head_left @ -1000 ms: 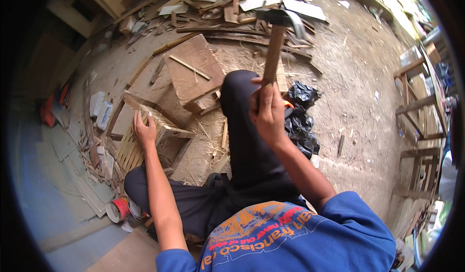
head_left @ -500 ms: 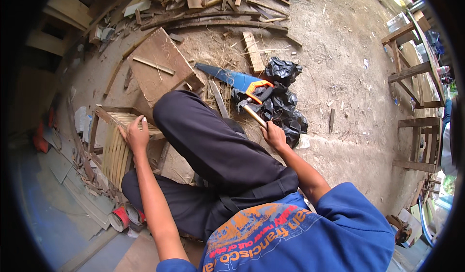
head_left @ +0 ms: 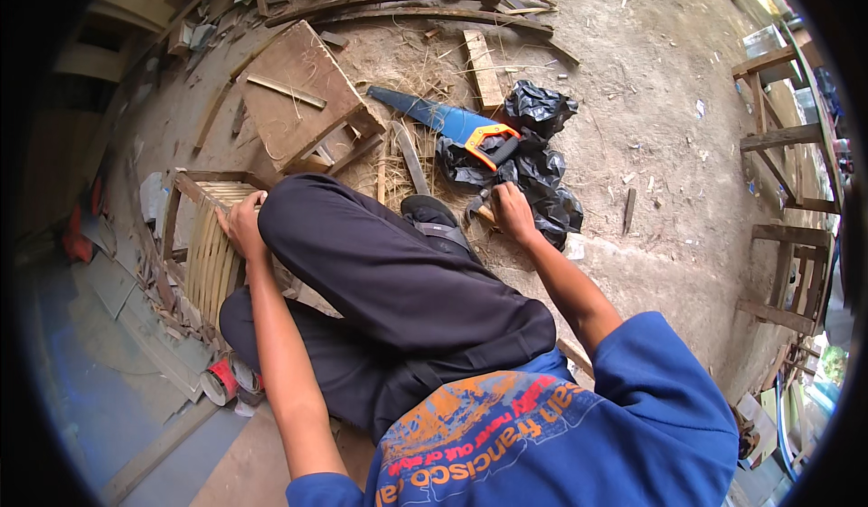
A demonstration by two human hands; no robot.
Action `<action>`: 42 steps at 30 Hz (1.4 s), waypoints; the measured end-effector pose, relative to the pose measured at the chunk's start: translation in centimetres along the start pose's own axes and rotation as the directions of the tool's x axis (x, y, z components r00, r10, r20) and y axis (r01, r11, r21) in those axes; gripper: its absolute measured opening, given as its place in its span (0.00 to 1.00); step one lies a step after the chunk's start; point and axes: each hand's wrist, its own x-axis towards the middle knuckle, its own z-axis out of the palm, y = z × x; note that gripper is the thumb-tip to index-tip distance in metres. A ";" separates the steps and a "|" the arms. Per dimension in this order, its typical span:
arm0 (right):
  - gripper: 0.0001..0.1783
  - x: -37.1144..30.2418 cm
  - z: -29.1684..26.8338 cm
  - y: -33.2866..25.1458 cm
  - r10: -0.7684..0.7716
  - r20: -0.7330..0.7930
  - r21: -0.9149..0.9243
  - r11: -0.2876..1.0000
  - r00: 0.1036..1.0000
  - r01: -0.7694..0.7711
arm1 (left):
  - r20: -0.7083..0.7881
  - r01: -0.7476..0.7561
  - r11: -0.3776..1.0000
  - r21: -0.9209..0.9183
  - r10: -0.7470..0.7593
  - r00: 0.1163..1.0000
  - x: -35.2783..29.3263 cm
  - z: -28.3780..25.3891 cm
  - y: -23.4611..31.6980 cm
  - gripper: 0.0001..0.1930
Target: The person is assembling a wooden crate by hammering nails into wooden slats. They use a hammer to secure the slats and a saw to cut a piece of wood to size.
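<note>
My left hand [head_left: 246, 224] is closed on the slatted top of a small wooden frame [head_left: 206, 267] beside my left knee; the knee hides part of it. My right hand [head_left: 513, 212] is closed around a hammer [head_left: 485, 211] with a wooden handle, held low past my right foot. Much of the hammer is covered by the hand. Just beyond it, a handsaw [head_left: 452, 127] with a blue blade and an orange and black grip lies partly on crumpled black plastic [head_left: 542, 177].
A wooden box [head_left: 294, 100] with a loose stick on top stands ahead. Scrap wood [head_left: 407, 10] is piled at the far side, and a short plank [head_left: 484, 69] lies near the saw. Wooden frames [head_left: 787, 272] stand at right. Red cans [head_left: 221, 380] sit at lower left.
My right hand has turned, and the hammer is now lower and mostly hidden behind it. My left hand has shifted slightly along the slats. The view has tilted a little.
</note>
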 end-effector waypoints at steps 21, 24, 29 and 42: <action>0.07 9.3 5.4 0.5 0.192 0.282 -0.167 0.975 0.940 -0.149 | -0.213 -0.231 0.973 0.006 0.227 0.950 -0.8 1.3 -1.4 0.15; 0.06 9.4 5.2 0.7 0.224 0.265 -0.113 0.973 0.938 -0.200 | -0.232 -0.249 0.968 0.013 0.245 0.941 -0.8 1.7 -1.7 0.15; 0.10 9.8 5.6 -1.2 0.116 0.067 0.100 0.987 0.991 -0.122 | -0.242 -0.275 0.961 0.011 0.269 0.932 -0.7 1.0 -1.1 0.15; 0.15 15.3 7.2 -13.8 -0.037 0.181 0.357 0.934 0.983 -0.031 | -0.045 -0.030 0.968 -0.249 0.019 0.999 -0.1 -2.0 0.9 0.16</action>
